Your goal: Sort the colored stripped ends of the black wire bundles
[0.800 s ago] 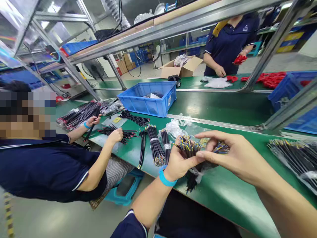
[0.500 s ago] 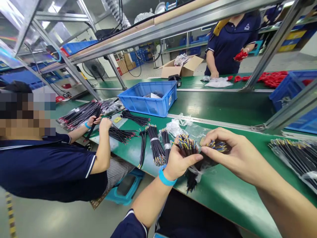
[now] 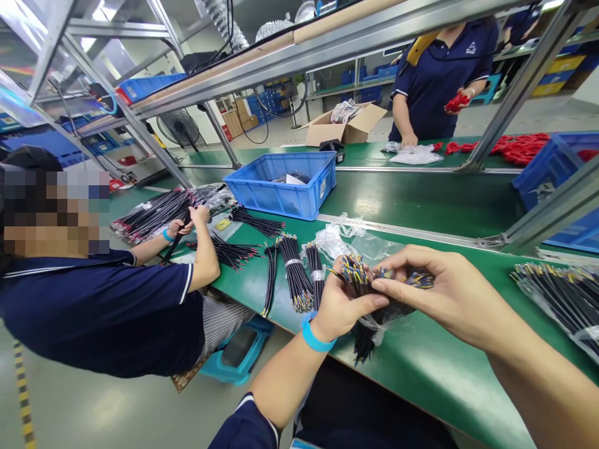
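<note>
A: Head view. What's changed?
B: Right hand (image 3: 440, 287) is in closer to the left; a half-second ago a small gap showed between them. Left hand (image 3: 346, 300) hasn't let go: curled round a bundle of thin black cables with yellow and blue tips (image 3: 356, 272).
A: Right gripping?
B: Thumb and fingers bent in, at the bundle's side. Pinching or just touching, can't tell. Second cluster of multicoloured wire tips (image 3: 420, 278) shows between its thumb and forefinger.
A: Bundle position?
B: Over the near edge of the green counter (image 3: 449, 355), tips up, clear crumpled plastic film (image 3: 378, 333) below.
A: Meaning for the work?
B: My read: both hands now work the same spot; bundle not set down.
A: Nearby?
B: Two banded black cable bundles (image 3: 294, 274) lie left. Co-worker's near hand (image 3: 200, 215) has moved up to meet their other hand (image 3: 178, 228).
</note>
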Available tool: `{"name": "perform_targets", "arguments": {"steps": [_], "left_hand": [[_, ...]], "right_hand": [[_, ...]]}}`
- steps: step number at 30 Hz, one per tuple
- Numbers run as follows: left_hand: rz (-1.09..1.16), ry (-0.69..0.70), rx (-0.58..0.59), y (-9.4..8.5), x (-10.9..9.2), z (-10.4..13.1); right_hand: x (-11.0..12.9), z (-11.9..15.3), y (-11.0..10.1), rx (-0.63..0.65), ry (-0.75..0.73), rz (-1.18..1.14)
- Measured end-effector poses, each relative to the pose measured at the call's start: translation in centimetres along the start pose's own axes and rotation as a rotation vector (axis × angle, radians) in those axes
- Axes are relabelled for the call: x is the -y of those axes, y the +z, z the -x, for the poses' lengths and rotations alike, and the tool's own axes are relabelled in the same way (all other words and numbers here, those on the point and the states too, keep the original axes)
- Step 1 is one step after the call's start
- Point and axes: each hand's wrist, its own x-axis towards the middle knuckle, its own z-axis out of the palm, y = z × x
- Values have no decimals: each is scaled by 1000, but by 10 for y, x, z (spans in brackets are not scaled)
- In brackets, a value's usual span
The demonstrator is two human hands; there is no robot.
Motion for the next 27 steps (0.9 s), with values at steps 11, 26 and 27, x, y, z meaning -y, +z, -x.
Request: {"name": "perform_targets", "arguments": {"steps": [11,26,27], "left_hand": [[-21,45,-7,-12,7,3],[-10,23,0,-5,-4,1],[-10,14,1,-4,-5,1]], "right_hand": [[0,2,-6,68,-66,-98],[0,2,-9,125,2,-130],[1,2,-9,123,5,-129]]}}
